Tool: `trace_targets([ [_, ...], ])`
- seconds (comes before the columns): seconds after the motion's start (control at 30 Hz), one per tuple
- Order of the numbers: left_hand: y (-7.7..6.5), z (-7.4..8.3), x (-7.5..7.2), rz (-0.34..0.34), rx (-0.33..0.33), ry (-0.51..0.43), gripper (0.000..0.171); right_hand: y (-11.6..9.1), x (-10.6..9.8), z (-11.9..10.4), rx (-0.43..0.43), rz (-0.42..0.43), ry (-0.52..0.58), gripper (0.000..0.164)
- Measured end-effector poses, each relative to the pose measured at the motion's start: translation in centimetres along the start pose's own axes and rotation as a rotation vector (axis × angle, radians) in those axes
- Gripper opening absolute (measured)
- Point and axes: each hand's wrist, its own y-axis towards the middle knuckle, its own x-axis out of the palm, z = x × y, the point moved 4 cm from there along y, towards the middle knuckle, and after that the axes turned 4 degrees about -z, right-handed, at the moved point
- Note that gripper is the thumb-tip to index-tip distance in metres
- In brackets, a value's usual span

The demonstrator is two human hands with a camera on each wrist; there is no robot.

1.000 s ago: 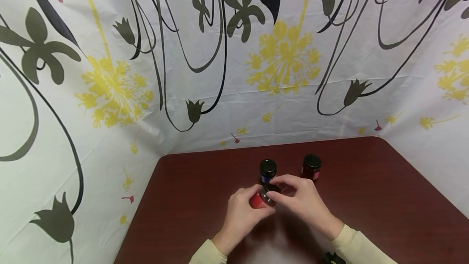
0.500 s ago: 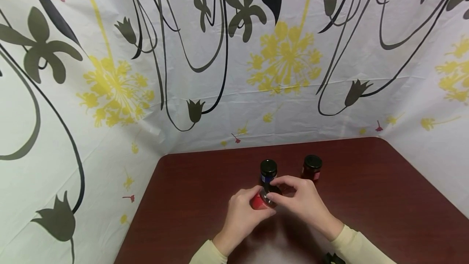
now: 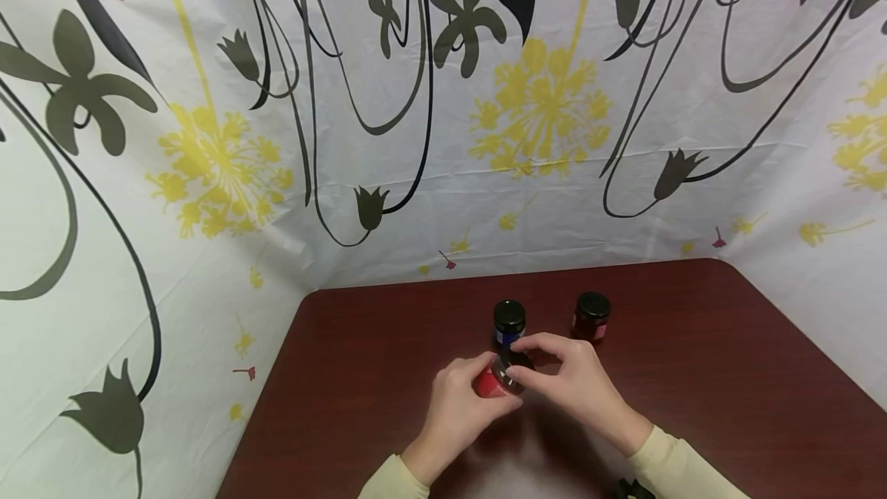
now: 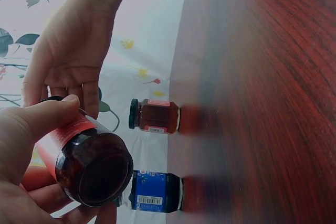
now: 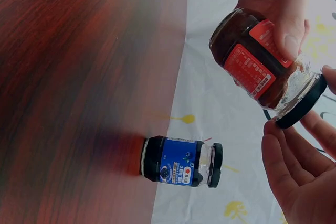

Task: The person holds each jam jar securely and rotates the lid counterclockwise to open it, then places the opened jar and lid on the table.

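Tilted above the table is a glass jar (image 5: 249, 59) of dark contents with red labels, gripped around its body by my left hand (image 3: 450, 410). Its black lid (image 5: 304, 102) sits on the jar's mouth. Fingertips and thumb of my right hand (image 3: 582, 387) pinch that lid by its rim. In the left wrist view the jar's base (image 4: 100, 174) faces the camera, and the lid is mostly hidden behind the left thumb. Just beyond the hands in the head view stands a blue-labelled jar (image 3: 509, 322) with a black lid.
Another red-labelled jar (image 3: 591, 318) with a black lid stands upright farther right. A dark object (image 3: 632, 490), too cut off to identify, shows at the bottom edge. The dark red table (image 3: 388, 345) meets a patterned cloth (image 3: 430, 137) at its far side and flanks.
Both hands keep nearly the same place and hold on the jar and its lid. The whole head view has shifted very slightly.
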Motion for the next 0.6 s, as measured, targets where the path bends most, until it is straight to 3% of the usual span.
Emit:
trace_targets([
  [0.6, -0.16, 0.13, -0.06, -0.008, 0.005, -0.018, 0.050, -0.14, -0.01, 0.17, -0.035, -0.013, -0.004, 0.033],
])
